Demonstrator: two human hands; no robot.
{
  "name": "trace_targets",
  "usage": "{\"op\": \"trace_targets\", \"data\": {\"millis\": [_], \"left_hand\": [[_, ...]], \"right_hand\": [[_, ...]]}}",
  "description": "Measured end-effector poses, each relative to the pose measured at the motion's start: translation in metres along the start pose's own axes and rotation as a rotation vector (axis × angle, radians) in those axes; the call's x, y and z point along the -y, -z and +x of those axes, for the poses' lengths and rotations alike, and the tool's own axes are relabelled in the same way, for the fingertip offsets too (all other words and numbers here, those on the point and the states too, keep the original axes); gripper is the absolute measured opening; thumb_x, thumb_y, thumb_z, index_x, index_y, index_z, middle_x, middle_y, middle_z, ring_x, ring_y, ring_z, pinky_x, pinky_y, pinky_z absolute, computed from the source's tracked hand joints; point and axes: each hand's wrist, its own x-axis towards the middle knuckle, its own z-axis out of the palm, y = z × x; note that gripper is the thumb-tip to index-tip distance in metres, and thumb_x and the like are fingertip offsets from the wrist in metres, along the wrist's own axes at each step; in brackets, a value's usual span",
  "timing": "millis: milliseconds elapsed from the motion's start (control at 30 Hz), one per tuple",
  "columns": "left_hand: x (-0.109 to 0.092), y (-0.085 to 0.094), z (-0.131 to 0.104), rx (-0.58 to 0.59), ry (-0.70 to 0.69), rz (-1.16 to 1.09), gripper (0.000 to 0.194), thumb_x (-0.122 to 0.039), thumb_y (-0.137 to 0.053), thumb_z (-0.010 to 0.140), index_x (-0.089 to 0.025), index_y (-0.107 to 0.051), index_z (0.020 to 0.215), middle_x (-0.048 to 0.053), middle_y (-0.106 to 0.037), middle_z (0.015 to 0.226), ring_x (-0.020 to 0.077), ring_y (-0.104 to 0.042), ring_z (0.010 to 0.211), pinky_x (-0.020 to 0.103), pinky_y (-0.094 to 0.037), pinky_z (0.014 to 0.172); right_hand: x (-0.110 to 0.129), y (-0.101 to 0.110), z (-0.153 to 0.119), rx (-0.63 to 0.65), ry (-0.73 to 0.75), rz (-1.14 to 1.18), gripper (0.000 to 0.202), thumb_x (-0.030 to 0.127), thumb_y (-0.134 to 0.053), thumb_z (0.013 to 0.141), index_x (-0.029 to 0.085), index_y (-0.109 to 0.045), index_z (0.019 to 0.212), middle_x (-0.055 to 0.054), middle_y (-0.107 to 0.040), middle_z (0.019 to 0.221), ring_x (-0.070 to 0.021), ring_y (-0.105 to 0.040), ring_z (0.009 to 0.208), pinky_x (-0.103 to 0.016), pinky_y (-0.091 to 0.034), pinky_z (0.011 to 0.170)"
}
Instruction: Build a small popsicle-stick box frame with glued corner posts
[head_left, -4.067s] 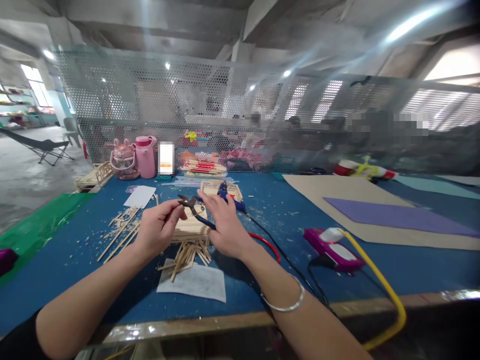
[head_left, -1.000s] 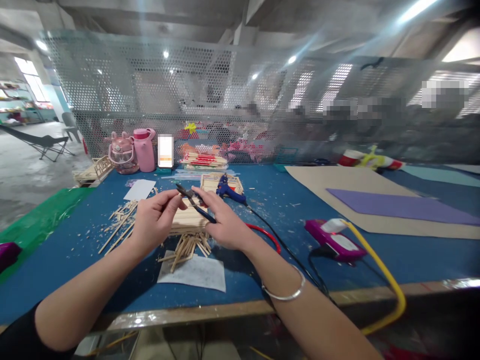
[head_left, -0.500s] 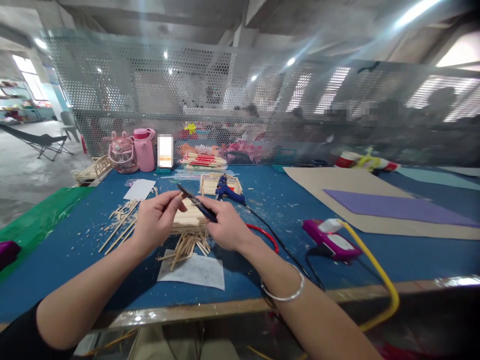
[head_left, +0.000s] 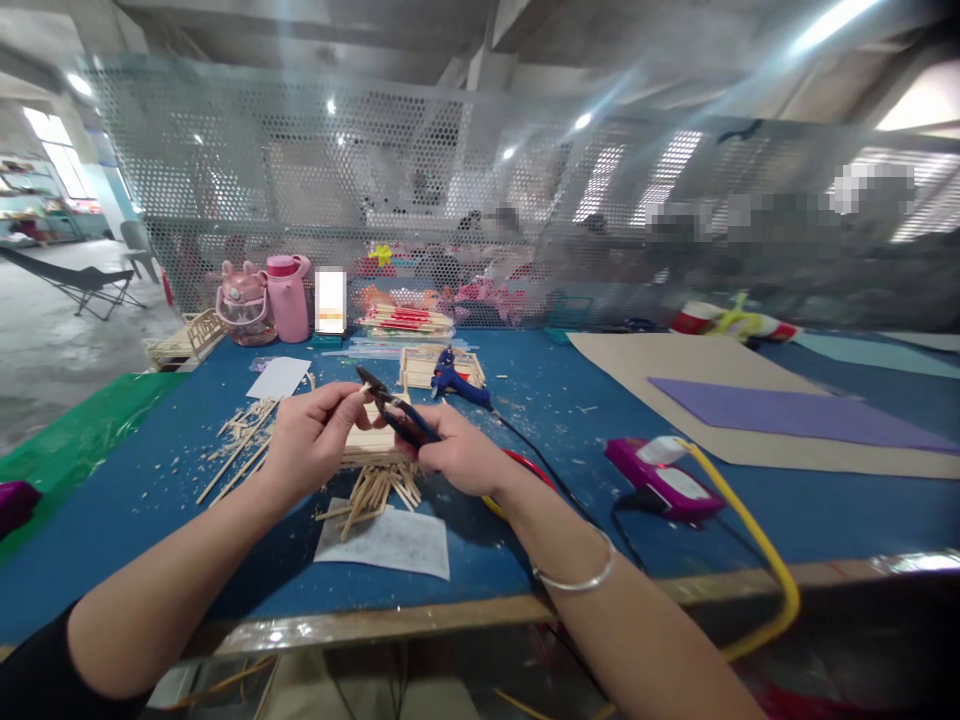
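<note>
My left hand (head_left: 315,432) is closed in a pinch, with the pale tip of a small wooden stick (head_left: 365,388) showing at its fingertips. My right hand (head_left: 459,450) grips a pair of pliers (head_left: 390,403) with dark handles. The jaws point up and left and lie right beside the stick's tip; whether they touch it I cannot tell. Beneath both hands sits a stack of wooden sticks (head_left: 367,446), partly hidden. Several short cut sticks (head_left: 371,492) lie in a heap before it, partly over a white paper (head_left: 412,543).
A blue glue gun (head_left: 457,382) rests against a small wooden frame (head_left: 412,370), its black cord running right. Loose sticks (head_left: 232,462) and chips lie left. Pink bottles (head_left: 287,300) stand at the back. A purple power strip (head_left: 660,485) with a yellow cable is on the right.
The pliers' handles have spread apart in my right hand, which has shifted slightly right and down. My left hand stays nearly in place, still pinching the stick.
</note>
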Motion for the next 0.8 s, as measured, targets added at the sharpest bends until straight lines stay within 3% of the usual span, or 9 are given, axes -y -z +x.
{"op": "trace_targets", "data": {"millis": [100,167,367,600,667,800], "left_hand": [[0.000,0.000,0.000,-0.024,0.012,0.046,0.029,-0.031,-0.045,0.085,-0.017,-0.062,0.067,0.001,-0.065,0.061,0.0123,-0.056,0.058,0.022,-0.042,0.056],[0.000,-0.001,0.000,-0.028,0.020,0.041,0.028,-0.032,-0.046,0.085,-0.017,-0.063,0.068,0.001,-0.067,0.064,0.0131,-0.058,0.061,0.022,-0.042,0.057],[0.002,-0.002,0.000,-0.075,0.031,0.053,0.024,-0.033,-0.048,0.084,-0.017,-0.065,0.079,0.001,-0.068,0.066,0.0130,-0.058,0.060,0.022,-0.043,0.056],[0.004,-0.003,0.000,-0.056,0.033,0.027,0.024,-0.031,-0.046,0.086,-0.017,-0.065,0.081,0.002,-0.070,0.069,0.0141,-0.062,0.069,0.023,-0.046,0.066],[0.004,-0.003,0.000,-0.064,0.039,0.010,0.023,-0.030,-0.046,0.086,-0.017,-0.065,0.083,0.002,-0.070,0.069,0.0143,-0.063,0.072,0.024,-0.047,0.069],[0.004,-0.004,0.000,-0.053,0.034,0.015,0.023,-0.030,-0.046,0.085,-0.017,-0.065,0.082,0.002,-0.070,0.067,0.0152,-0.063,0.070,0.026,-0.047,0.066]], "right_hand": [[0.002,0.000,0.000,-0.248,0.136,-0.259,0.045,0.007,-0.043,0.062,0.017,-0.062,0.102,-0.003,-0.063,0.089,-0.0164,-0.055,0.085,-0.031,-0.041,0.082],[0.001,0.001,0.000,-0.310,0.165,-0.341,0.051,0.006,-0.043,0.063,0.017,-0.059,0.110,-0.005,-0.063,0.103,-0.0190,-0.055,0.096,-0.034,-0.039,0.089],[-0.004,0.008,-0.001,-0.223,0.150,-0.554,0.069,0.005,-0.045,0.060,0.019,-0.042,0.128,-0.009,-0.054,0.118,-0.0221,-0.050,0.104,-0.038,-0.039,0.093],[-0.004,0.010,0.001,-0.232,0.172,-0.637,0.067,0.011,-0.047,0.065,0.016,-0.037,0.131,-0.011,-0.050,0.122,-0.0227,-0.047,0.109,-0.040,-0.035,0.097],[0.001,0.014,-0.001,-0.327,0.080,-0.623,0.061,0.014,-0.046,0.068,0.015,-0.040,0.129,-0.011,-0.053,0.120,-0.0225,-0.050,0.105,-0.037,-0.037,0.093],[0.016,0.026,-0.020,-0.448,-0.324,-0.648,0.050,0.028,-0.037,0.081,0.016,-0.033,0.130,-0.012,-0.062,0.105,-0.0229,-0.059,0.087,-0.033,-0.043,0.077]]}}
